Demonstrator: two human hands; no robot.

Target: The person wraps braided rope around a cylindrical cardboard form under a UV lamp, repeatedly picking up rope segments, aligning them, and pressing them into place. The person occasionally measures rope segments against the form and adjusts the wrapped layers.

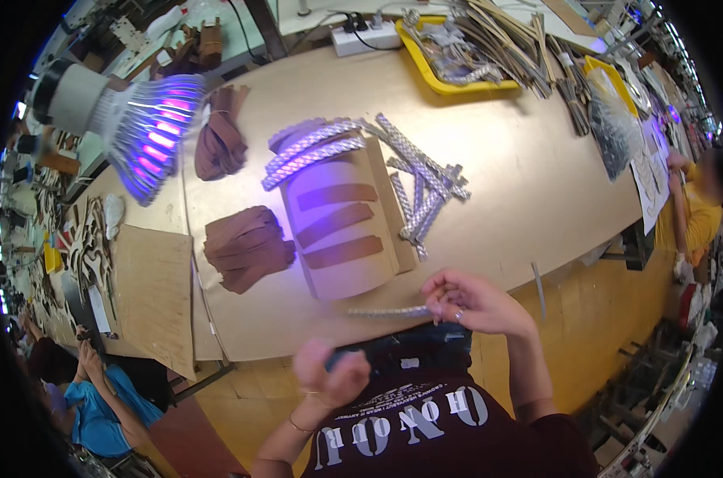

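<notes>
Fingers point(445, 307) pinching silver strip point(389, 312) beside board point(345, 279)

Bare tabletop point(529, 199) right of the silver strips point(425, 191); brown strap piles point(246, 247) and lamp point(138, 119) crowding the left.

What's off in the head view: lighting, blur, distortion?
Head view: the lamp throws a violet cast over the curved board and the silver strips; the left hand is motion-blurred, the right hand on a silver strip is sharper; fisheye bends the table edge, with a black rim around.
</notes>
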